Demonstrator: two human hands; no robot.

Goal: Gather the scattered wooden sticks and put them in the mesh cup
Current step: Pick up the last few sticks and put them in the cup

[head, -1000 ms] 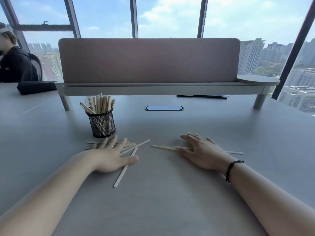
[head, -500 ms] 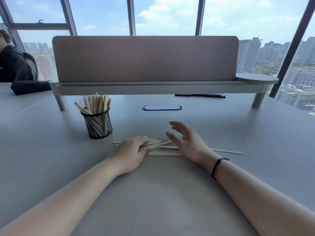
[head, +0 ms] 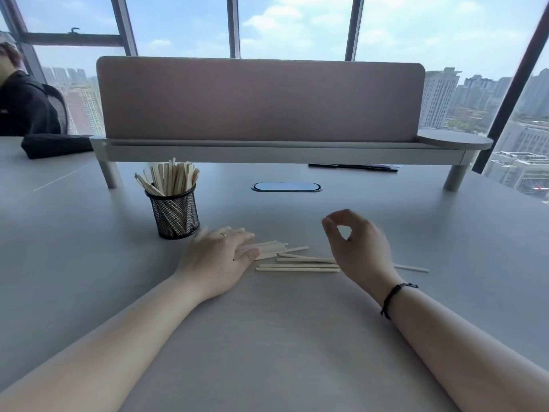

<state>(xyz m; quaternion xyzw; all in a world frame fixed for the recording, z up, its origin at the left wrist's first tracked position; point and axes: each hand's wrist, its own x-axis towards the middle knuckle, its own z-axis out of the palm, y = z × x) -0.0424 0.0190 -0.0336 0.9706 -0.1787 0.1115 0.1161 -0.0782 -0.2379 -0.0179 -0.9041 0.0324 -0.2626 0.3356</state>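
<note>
A person's two bare forearms reach across a grey tabletop [head: 89,263] toward a loose cluster of sticks [head: 292,258]. The sticks are thin, flat and pale, all much the same length, and most lie roughly side by side between the two hands; a few cross at slight angles. One stick [head: 411,267] lies apart, showing just past the right wrist.

The left hand [head: 218,255] lies flat, palm down, fingers straight and together, its fingertips resting on the left end of the cluster; a ring shows on one finger. The right hand [head: 356,248] is raised above the right end of the cluster, its grip curled with thumb and forefinger nearly meeting in a ring, holding nothing that can be seen. A dark band [head: 392,295] circles the right wrist.

A black mesh cup [head: 175,214] stands upright on the tabletop just behind and left of the left hand, already packed with sticks that fan out above its rim.

Farther back, an oval cable port [head: 286,187] is set into the tabletop, and a raised shelf [head: 282,150] on legs carries a brownish divider panel [head: 258,98]. A dark pouch [head: 55,145] lies at far left near a seated person in black [head: 23,105]. Tall windows show sky and city towers.
</note>
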